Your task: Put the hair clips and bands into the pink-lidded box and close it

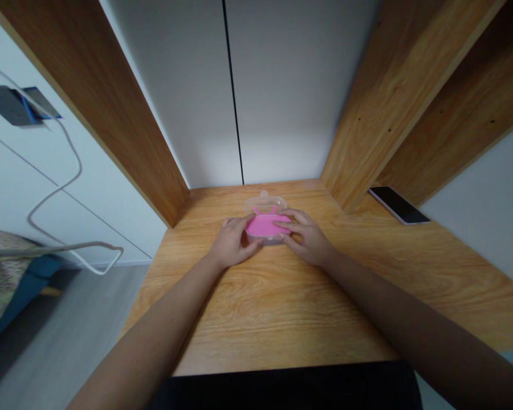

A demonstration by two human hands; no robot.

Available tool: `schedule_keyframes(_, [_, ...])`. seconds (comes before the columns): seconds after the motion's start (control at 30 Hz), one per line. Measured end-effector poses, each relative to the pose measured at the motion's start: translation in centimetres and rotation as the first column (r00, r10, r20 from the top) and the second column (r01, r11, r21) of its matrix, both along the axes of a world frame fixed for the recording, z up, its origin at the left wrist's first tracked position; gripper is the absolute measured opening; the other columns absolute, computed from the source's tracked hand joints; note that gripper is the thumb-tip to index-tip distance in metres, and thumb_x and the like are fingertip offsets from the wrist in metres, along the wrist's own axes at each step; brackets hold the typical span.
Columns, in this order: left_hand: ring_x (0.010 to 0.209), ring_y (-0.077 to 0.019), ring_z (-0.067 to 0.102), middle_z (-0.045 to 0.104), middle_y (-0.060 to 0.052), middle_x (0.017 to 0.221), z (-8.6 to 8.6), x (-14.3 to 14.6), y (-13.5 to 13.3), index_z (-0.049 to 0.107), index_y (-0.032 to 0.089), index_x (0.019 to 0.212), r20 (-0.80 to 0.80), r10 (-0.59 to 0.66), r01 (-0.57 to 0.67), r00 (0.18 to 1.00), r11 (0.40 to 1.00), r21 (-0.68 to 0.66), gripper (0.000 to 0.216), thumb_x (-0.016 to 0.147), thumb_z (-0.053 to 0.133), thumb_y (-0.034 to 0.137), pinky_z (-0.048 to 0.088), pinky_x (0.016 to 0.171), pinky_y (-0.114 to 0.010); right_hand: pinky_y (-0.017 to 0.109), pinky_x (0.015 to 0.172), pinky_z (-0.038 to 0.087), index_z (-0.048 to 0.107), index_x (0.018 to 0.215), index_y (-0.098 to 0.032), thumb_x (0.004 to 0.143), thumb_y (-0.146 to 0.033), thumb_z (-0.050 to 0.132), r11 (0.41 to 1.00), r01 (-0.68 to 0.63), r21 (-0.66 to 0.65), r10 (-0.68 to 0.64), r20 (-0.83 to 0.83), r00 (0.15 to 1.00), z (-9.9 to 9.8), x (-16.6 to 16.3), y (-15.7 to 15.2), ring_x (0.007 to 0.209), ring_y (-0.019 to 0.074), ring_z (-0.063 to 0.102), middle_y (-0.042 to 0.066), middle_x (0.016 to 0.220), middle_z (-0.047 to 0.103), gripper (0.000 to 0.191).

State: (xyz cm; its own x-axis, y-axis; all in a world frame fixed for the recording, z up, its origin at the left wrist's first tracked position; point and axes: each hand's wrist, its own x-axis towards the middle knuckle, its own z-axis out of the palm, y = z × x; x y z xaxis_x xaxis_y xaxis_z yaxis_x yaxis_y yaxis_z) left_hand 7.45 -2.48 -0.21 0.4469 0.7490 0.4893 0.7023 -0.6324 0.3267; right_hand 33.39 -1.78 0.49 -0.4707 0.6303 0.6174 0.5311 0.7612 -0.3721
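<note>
The pink box [267, 225] sits between both hands [231, 241].

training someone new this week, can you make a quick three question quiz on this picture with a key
1. True or false: the flat rectangular phone with a dark screen lies to the right of the bare right hand.
2. What is between that hand and the bare left hand?
A) a white ceramic mug
B) a pink oval piece in a clear plastic container
C) a green metal spoon
3. Near or far? The clear plastic lid is on the pink piece's ____ side.

Key: 1 true; 2 B; 3 far
</note>
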Motion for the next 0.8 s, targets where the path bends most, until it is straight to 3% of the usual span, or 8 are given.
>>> schedule_keyframes(0.13, [0.11,-0.0324,0.064,0.067,-0.018,0.125,0.02,-0.01,-0.01,0.048,0.014,0.14,-0.002,0.004,-0.004,1.0,1.0,-0.002,0.066,0.087,0.064,0.05,0.044,0.1,-0.05,0.055,0.108,0.046,0.065,0.132,-0.028,0.093,-0.033,0.062,1.0,-0.012,0.023,0.011,0.071,0.997,-0.03,0.04,-0.04,0.131,0.0293,0.053,0.012,0.141,0.057,0.039])
schedule_keyframes(0.27, [0.113,-0.0325,0.063,0.065,-0.019,0.129,-0.19,-0.05,0.07,0.045,0.014,0.143,-0.003,-0.001,0.001,1.0,1.0,-0.002,0.068,0.088,0.062,0.049,0.044,0.101,-0.05,0.058,0.115,0.038,0.045,0.15,-0.027,0.093,-0.036,0.062,0.999,-0.041,0.023,0.037,0.184,0.982,-0.47,-0.14,-0.11,0.145,0.0307,0.038,0.013,0.157,0.042,0.06])
schedule_keyframes(0.33, [0.114,-0.0327,0.062,0.064,-0.019,0.132,-0.23,-0.04,0.09,0.043,0.014,0.146,-0.008,-0.006,0.006,1.0,1.0,-0.002,0.069,0.089,0.062,0.049,0.043,0.102,-0.05,0.057,0.116,0.037,0.041,0.153,-0.026,0.096,-0.036,0.059,0.999,-0.047,0.017,0.042,0.221,0.974,-0.71,-0.26,-0.05,0.149,0.0296,0.034,0.013,0.16,0.038,0.061])
schedule_keyframes(0.53, [0.118,-0.0315,0.061,0.062,-0.018,0.136,0.08,0.1,-0.13,0.034,0.015,0.154,-0.038,-0.023,0.023,0.999,1.0,-0.021,0.074,0.092,0.058,0.049,0.041,0.103,-0.049,0.052,0.119,0.035,0.045,0.15,-0.025,0.1,-0.034,0.051,0.999,-0.035,0.018,0.029,0.272,0.962,-0.84,-0.3,0.21,0.151,0.027,0.03,0.012,0.162,0.035,0.051])
schedule_keyframes(0.8, [0.117,-0.0298,0.062,0.067,-0.015,0.131,-0.13,0.53,-0.18,0.042,0.018,0.151,0.027,0.032,-0.031,0.999,0.999,-0.03,0.059,0.1,0.048,0.046,0.042,0.102,-0.047,0.051,0.12,0.035,0.046,0.15,-0.025,0.101,-0.033,0.05,1.0,-0.002,0.015,-0.003,0.328,0.945,-0.35,-0.38,-0.07,0.149,0.0273,0.033,0.01,0.161,0.035,0.049])
